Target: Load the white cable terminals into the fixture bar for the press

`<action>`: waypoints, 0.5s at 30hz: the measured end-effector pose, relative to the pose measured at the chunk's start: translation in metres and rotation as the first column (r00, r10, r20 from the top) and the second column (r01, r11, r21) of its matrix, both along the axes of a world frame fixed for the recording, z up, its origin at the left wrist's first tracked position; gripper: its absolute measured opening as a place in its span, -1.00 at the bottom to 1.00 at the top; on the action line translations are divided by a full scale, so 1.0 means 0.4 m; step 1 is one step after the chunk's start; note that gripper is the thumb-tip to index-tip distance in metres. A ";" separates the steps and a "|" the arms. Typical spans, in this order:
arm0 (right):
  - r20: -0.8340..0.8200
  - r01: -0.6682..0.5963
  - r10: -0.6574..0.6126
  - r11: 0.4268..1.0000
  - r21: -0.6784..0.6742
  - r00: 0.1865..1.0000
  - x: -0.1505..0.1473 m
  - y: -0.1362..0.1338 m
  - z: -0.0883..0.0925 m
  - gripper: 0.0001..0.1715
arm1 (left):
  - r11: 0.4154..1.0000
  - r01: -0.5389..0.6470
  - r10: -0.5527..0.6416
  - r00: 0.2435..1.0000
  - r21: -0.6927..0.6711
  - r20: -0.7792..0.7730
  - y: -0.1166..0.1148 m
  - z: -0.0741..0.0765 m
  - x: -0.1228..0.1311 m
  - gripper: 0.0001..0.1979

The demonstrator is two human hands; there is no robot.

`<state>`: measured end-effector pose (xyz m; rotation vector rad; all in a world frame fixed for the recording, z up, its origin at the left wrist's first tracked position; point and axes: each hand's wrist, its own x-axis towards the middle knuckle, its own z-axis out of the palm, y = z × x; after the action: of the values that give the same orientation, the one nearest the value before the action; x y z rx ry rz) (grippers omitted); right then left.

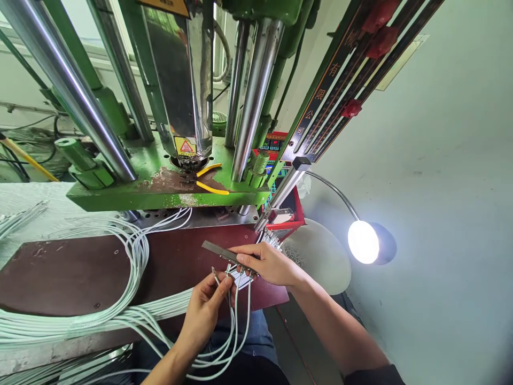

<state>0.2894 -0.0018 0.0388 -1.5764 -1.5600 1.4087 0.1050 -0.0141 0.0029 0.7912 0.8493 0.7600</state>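
Observation:
My right hand (262, 262) is closed on a flat grey metal bar (218, 250), with fingers above and thumb along its near side. Small metal ends of white cables are lined up along the bar's lower edge, and the white cables (248, 310) hang from it in loops. My left hand (208, 302) pinches the end of one white cable between thumb and fingers, just left of the bar. A small metal tip (214, 272) sticks up from that grip. Exactly how the ends sit in the bar is too small to tell.
A green press (168, 200) with steel columns stands ahead, yellow-handled pliers (212, 179) lying on its plate. Bundled white cables (138, 262) cover the left of the brown board (72, 267). A lit lamp (363, 242) stands at right, near a red control box (294, 214).

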 end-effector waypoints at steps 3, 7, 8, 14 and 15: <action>0.017 -0.016 0.016 1.000 0.011 1.000 -0.001 -0.003 0.004 -0.53 | 1.000 0.011 -0.011 0.999 0.006 -0.038 -0.005 -0.006 0.002 -0.69; 0.020 -0.025 0.025 1.000 -0.001 1.000 -0.003 -0.006 0.014 -0.54 | 0.998 0.061 -0.061 0.998 0.026 -0.004 -0.004 -0.014 0.002 -0.58; 0.019 -0.026 0.026 1.000 0.000 0.999 -0.004 -0.006 0.017 -0.54 | 0.997 0.071 -0.071 0.997 0.029 0.008 -0.003 -0.015 0.002 -0.56; 0.020 -0.032 0.031 0.999 0.017 0.999 -0.009 -0.005 0.023 -0.56 | 0.998 0.037 -0.034 0.998 0.060 -0.056 0.005 -0.015 0.002 -0.63; 0.015 -0.031 0.031 0.999 0.014 0.999 -0.011 -0.005 0.021 -0.55 | 0.998 0.018 -0.014 0.998 0.063 -0.069 0.007 -0.015 0.003 -0.63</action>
<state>0.2851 -0.0039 0.0473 -1.5638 -1.6057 1.4023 0.1063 -0.0113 -0.0031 0.8838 0.8824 0.7522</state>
